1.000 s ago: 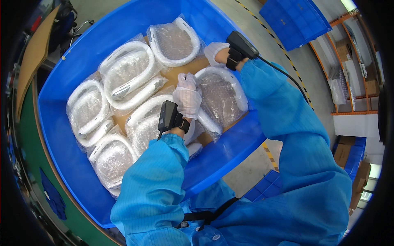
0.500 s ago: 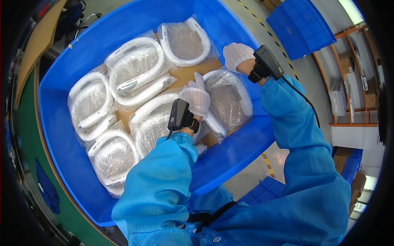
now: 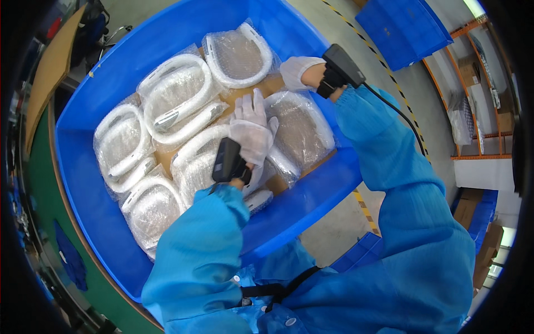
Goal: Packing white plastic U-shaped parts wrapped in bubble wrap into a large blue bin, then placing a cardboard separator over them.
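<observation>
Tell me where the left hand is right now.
In the head view, the white-gloved left hand rests flat at centre on a bubble-wrapped white curved part inside the blue plastic bin.

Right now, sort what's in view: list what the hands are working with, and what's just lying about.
In hand:
left hand
right hand
bubble-wrapped part
blue bin
other wrapped white parts

Lying about:
second blue bin
orange shelving

Six clear bubble-wrap packages of curved white plastic parts fill the blue plastic bin (image 3: 89,183). One package (image 3: 300,131) lies just right of the gloved left hand's fingers (image 3: 253,111); another (image 3: 239,53) beyond them.
</observation>
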A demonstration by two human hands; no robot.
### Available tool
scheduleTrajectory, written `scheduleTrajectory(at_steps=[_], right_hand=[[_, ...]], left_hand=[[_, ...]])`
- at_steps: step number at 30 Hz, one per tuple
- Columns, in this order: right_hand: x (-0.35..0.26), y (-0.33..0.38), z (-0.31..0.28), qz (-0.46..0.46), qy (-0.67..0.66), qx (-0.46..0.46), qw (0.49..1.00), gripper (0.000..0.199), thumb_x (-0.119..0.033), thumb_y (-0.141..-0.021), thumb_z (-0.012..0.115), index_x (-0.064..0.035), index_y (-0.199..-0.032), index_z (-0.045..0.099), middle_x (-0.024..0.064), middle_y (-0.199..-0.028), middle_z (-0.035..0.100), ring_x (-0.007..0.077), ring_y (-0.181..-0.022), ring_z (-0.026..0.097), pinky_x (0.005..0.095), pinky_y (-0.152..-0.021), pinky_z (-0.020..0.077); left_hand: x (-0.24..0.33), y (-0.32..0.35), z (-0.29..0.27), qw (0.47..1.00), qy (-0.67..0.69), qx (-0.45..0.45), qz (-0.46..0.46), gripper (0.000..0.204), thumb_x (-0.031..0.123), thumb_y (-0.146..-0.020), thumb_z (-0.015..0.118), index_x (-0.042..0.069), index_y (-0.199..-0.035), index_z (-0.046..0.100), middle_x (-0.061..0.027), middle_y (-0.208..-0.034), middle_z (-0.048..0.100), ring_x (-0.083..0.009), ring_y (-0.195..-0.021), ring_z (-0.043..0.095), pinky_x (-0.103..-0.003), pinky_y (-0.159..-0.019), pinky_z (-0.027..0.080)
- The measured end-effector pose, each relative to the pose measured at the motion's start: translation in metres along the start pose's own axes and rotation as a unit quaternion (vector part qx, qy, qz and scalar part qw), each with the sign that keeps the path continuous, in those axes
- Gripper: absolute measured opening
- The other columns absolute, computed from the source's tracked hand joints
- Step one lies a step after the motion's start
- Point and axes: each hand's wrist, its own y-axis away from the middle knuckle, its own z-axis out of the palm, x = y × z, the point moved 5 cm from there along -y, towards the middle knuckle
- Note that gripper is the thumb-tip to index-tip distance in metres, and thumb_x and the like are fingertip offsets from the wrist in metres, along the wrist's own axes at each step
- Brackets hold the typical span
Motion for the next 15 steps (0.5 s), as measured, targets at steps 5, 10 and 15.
scheduleTrajectory(at_steps=[5, 10, 15], right_hand=[[-0.014, -0.015, 0.005, -0.027, 0.009, -0.009, 1.000, 0.023, -0.019, -0.075, 0.058, 0.0008, -0.080, 0.069, 0.0216, -0.076, 0.066, 0.0354, -0.070, 0.066, 0.0413, -0.059, 0.0521], [-0.041, -0.006, 0.035, 0.027, -0.067, 0.069, 0.995, 0.031, -0.032, -0.072, 0.066, -0.0033, -0.085, 0.067, 0.0194, -0.072, 0.065, 0.0341, -0.060, 0.061, 0.0446, -0.054, 0.0476], [-0.051, -0.008, 0.071, -0.254, -0.064, 0.037, 0.964, 0.031, -0.030, -0.075, 0.061, 0.0008, -0.074, 0.064, 0.0215, -0.078, 0.064, 0.0384, -0.072, 0.063, 0.0473, -0.067, 0.0479]], left_hand=[[-0.039, 0.020, -0.113, 0.994, 0.100, 0.037, -0.032, 0.059, 0.017, -0.083, 0.066, -0.002, -0.133, 0.040, -0.0267, -0.124, 0.051, -0.0405, -0.113, 0.052, -0.045, -0.096, 0.044], [-0.034, 0.123, -0.267, 0.986, 0.098, -0.012, -0.134, 0.042, 0.006, -0.084, 0.063, 0.000, -0.123, 0.050, -0.0195, -0.114, 0.059, -0.0357, -0.107, 0.058, -0.039, -0.088, 0.048], [-0.034, 0.294, -0.369, 0.946, 0.028, 0.133, -0.295, 0.029, -0.004, -0.079, 0.059, -0.003, -0.108, 0.061, -0.0181, -0.107, 0.063, -0.0289, -0.096, 0.062, -0.035, -0.087, 0.049]])
